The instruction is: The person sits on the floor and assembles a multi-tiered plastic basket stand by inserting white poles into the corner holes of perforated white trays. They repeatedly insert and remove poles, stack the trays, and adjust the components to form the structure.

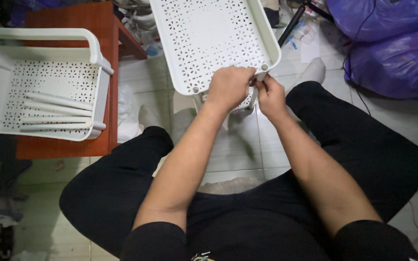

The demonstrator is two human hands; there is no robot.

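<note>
A big white plastic tray with little flower-shaped holes (209, 34) leans over the tiled floor (238, 150), just in front of the person's knees; the left hand (229, 87) is closed on the tray's near edge; the right hand (269, 96) pinches a thin white plastic tube (261, 76) at the tray's near corner; far left of the tray, a white basket with a handle (44, 87) sits on a red-brown wooden tabletop (73, 21), with more white tubes (56, 111) lying inside it.
</note>
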